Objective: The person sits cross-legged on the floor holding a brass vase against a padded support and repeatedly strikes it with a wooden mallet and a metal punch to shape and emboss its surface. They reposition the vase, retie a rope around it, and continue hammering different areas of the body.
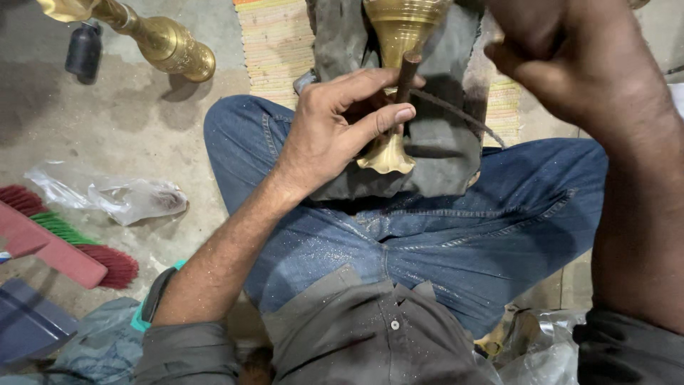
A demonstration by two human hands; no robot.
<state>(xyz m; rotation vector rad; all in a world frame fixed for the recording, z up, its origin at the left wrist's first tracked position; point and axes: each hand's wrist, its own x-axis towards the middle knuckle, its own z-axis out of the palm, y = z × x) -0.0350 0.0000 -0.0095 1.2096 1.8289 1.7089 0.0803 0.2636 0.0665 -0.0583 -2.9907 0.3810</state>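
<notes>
One brass piece (396, 85), flared at its near end, lay across a grey cloth (434, 153) on the person's lap, in the middle of the scene. The left hand (335, 132) was curled around its narrow waist, thumb stretched along a dark rod-like tool (408, 75) standing against the brass, fingers clamped on both. To my eye the work would go best with that thumb kept low as a guide, the brass pressed firmly into the cloth so it could not roll. The right hand (556, 50) was raised at the far right, fist closed; what it gripped, if anything, I could not tell. Left forearm ran diagonally from the near left. Farther left on the floor stood another brass piece (167, 46), with a crumpled plastic bag (117, 196) and a red-and-green broom (68, 246) nearer.
</notes>
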